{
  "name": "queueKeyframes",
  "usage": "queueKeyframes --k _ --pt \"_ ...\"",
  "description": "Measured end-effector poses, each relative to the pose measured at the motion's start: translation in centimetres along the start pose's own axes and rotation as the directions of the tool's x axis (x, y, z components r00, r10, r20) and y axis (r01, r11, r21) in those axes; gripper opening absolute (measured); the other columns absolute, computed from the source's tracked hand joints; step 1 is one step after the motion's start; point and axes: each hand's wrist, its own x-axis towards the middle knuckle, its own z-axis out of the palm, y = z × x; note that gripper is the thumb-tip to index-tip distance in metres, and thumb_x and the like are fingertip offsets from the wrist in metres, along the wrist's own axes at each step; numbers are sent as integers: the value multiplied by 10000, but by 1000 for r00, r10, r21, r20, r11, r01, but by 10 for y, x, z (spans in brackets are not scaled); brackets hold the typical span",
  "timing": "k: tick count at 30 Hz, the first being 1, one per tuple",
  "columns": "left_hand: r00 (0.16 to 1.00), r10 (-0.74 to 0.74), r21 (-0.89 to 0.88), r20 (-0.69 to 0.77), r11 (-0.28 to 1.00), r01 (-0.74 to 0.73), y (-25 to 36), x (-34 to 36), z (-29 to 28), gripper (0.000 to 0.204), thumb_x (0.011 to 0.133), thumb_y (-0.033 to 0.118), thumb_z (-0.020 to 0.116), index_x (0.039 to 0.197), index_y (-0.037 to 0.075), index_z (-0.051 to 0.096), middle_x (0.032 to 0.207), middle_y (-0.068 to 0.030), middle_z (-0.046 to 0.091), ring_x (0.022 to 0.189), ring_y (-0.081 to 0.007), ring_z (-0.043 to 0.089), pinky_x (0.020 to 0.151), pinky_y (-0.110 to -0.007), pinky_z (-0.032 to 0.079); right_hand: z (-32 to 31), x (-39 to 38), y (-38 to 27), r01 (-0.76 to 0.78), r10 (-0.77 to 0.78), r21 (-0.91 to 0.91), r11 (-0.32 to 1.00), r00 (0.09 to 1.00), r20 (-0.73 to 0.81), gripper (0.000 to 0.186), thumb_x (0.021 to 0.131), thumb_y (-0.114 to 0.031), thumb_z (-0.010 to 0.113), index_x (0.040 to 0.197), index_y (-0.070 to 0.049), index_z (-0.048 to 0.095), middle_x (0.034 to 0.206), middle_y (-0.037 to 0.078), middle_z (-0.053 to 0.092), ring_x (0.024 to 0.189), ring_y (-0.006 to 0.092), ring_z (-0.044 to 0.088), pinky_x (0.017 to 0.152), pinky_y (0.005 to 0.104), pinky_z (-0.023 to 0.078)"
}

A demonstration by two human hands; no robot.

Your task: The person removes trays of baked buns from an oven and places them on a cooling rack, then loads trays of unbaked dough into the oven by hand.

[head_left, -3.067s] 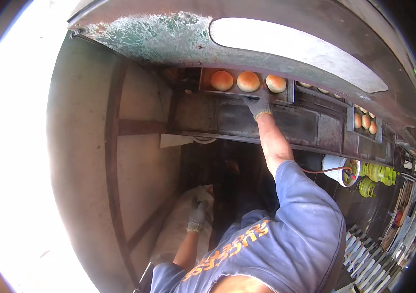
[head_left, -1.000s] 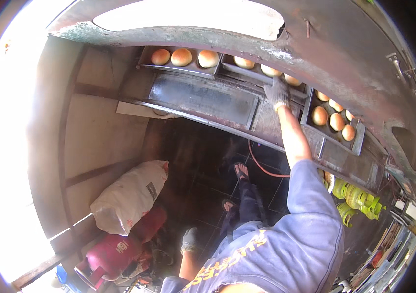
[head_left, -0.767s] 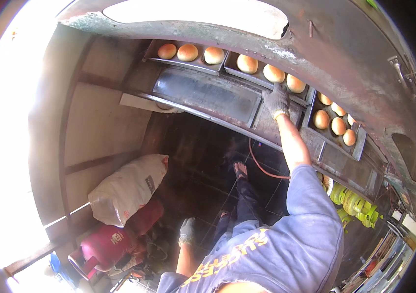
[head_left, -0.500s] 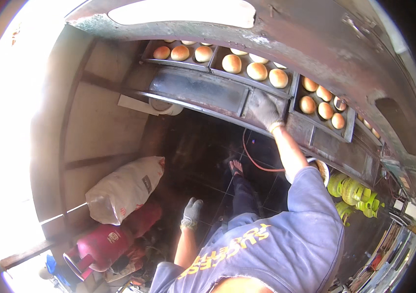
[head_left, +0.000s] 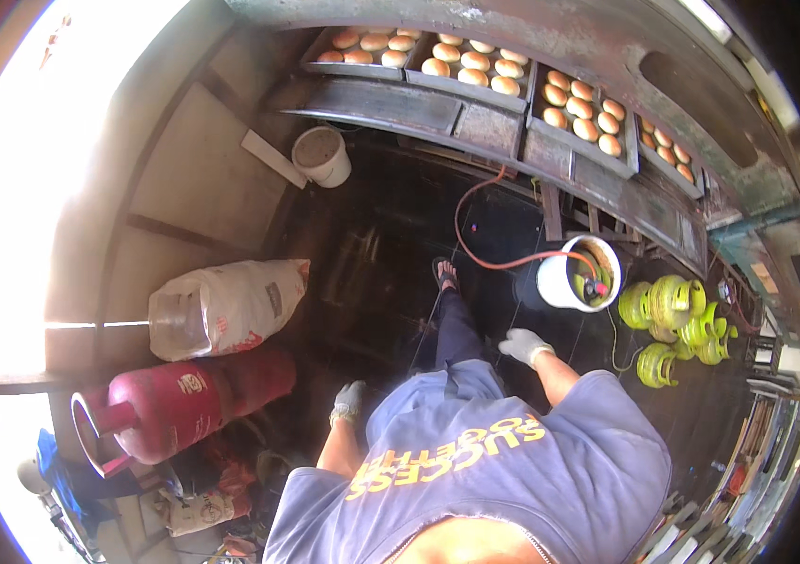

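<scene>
My left hand [head_left: 347, 402], in a grey glove, hangs low beside my left hip with its fingers loosely apart and nothing in them. On the other side, my right hand [head_left: 524, 346], gloved too, is held in front of my right hip, over the dark floor. Its fingers are loosely stretched and empty. Beyond it stands a white bucket [head_left: 555, 285] with a green gas cylinder inside, joined to an orange hose [head_left: 503, 265]. Farther off, round golden buns [head_left: 475, 61] sit in rows on dark metal trays [head_left: 584, 152] inside the oven opening.
The oven's metal ledge [head_left: 383, 103] runs across the far side. Several green gas cylinders [head_left: 676, 301] stand at right. To the left are a large white sack [head_left: 240, 305], a magenta gas cylinder [head_left: 179, 406] and another white bucket [head_left: 329, 169]. A grey hood [head_left: 550, 28] overhangs the trays.
My right hand has drawn back from the oven ledge to near my hip. My left hand has shifted slightly left. The view has moved back, showing more of the trays and floor.
</scene>
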Motion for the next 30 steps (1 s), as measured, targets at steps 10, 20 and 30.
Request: queueKeyframes --k 10,20,30 --pt "966 -207 401 156 907 130 -168 -94 46 574 968 533 521 1407 175 611 1432 -123 601 1339 -300 544 1132 -437 411 56 -139 57 -673 617 279 685 740 268 280 923 -223 552 1036 -102 778 1193 157 724 1044 354 710 866 491 555" --pt "986 168 -312 -14 936 -164 105 23 15 474 996 393 534 1294 42 651 1267 -143 679 1172 -304 625 990 -392 483 4 -80 21 64 52 397 915 960 -275 317 836 -303 628 961 -17 684 928 163 707 855 329 683 781 420 533" --pt "920 -344 -206 185 902 379 226 78 67 394 1026 291 476 1292 75 670 1380 -195 616 1297 -331 570 1068 -426 457 -286 147 128 258 -5 268 928 731 -683 279 820 -178 576 1031 -4 632 1047 274 631 1055 446 620 905 494 510"
